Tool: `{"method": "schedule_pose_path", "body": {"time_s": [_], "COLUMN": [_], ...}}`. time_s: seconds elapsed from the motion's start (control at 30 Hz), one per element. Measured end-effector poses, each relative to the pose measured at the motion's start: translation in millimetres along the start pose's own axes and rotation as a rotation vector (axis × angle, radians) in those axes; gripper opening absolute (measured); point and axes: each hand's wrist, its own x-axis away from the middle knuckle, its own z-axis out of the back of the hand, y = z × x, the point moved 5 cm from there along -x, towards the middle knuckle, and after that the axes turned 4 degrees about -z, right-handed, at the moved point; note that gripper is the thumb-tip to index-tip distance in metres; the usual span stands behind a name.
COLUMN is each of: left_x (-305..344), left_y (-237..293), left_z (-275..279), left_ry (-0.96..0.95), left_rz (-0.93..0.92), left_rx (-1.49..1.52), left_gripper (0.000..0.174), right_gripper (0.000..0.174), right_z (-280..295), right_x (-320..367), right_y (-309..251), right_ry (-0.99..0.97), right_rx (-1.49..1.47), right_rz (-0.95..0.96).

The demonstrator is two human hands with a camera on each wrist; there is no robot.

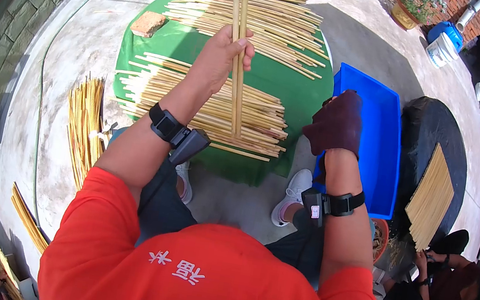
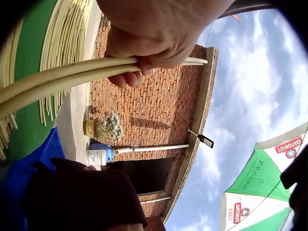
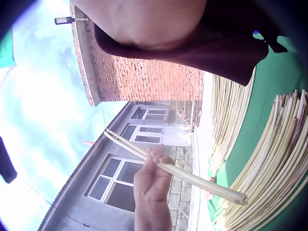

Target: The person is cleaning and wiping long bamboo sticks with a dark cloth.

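Note:
Two long pale sticks (image 1: pixel 236 55) stand nearly upright in my left hand (image 1: pixel 220 56), gripped between fingers and thumb. Their lower ends are over the nearer pile of sticks (image 1: pixel 197 102) on the green cloth (image 1: pixel 175 45). My right hand (image 1: pixel 338 122), wrapped in a dark maroon cloth, is by the left edge of the blue tray (image 1: pixel 372 146); its fingers are hidden by the cloth. In the left wrist view the sticks (image 2: pixel 62 79) pass under the left hand (image 2: pixel 154 38). The right wrist view shows the left hand (image 3: pixel 154 178) around the sticks (image 3: pixel 202 184).
A farther pile of sticks (image 1: pixel 254 20) and a brick (image 1: pixel 147 24) lie on the green cloth. Bundled sticks (image 1: pixel 84 125) are at the left. To the right, a flat bundle (image 1: pixel 432 196) rests on a round black surface (image 1: pixel 425 129), with another person (image 1: pixel 450 290) near it.

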Motion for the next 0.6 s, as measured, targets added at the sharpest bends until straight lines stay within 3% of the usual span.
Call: {"method": "schedule_pose_path", "body": {"time_s": [0.07, 0.2, 0.23, 0.33, 0.37, 0.43, 0.5, 0.57, 0.6], "left_x": [16, 51, 62, 76, 79, 78, 76, 85, 89], "left_y": [-25, -61, -70, -88, -89, -87, -82, -81, -83], "left_z": [-19, -60, -69, -78, -78, -79, -80, -83, -82], "left_ry": [-0.248, -0.484, -0.555, -0.600, -0.571, -0.619, -0.659, -0.685, -0.687], "left_rz": [0.205, 0.386, 0.462, 0.394, 0.442, 0.448, 0.445, 0.571, 0.575], "left_rx": [-0.136, -0.122, -0.146, -0.182, -0.148, -0.138, -0.121, -0.074, -0.070], "left_gripper": [0.015, 0.014, 0.014, 0.013, 0.012, 0.012, 0.012, 0.009, 0.009], "right_gripper": [0.009, 0.011, 0.011, 0.011, 0.011, 0.013, 0.014, 0.016, 0.012], "right_z": [10, 15, -3, -41, -41, 3, 20, 25, 22], "right_x": [11, 3, -2, -12, -10, 22, 29, 30, 21], "right_y": [22, 3, -6, -23, -17, -24, -15, -3, 15], "right_ry": [0.474, 0.307, 0.298, 0.262, 0.274, 0.742, 0.819, 0.884, 0.811], "right_rx": [-0.367, -0.214, -0.598, -1.741, -1.743, -0.416, -0.454, -0.493, -0.836], "right_rz": [-0.121, -0.181, -0.110, 0.182, 0.174, 0.378, 0.323, 0.271, 0.198]}}
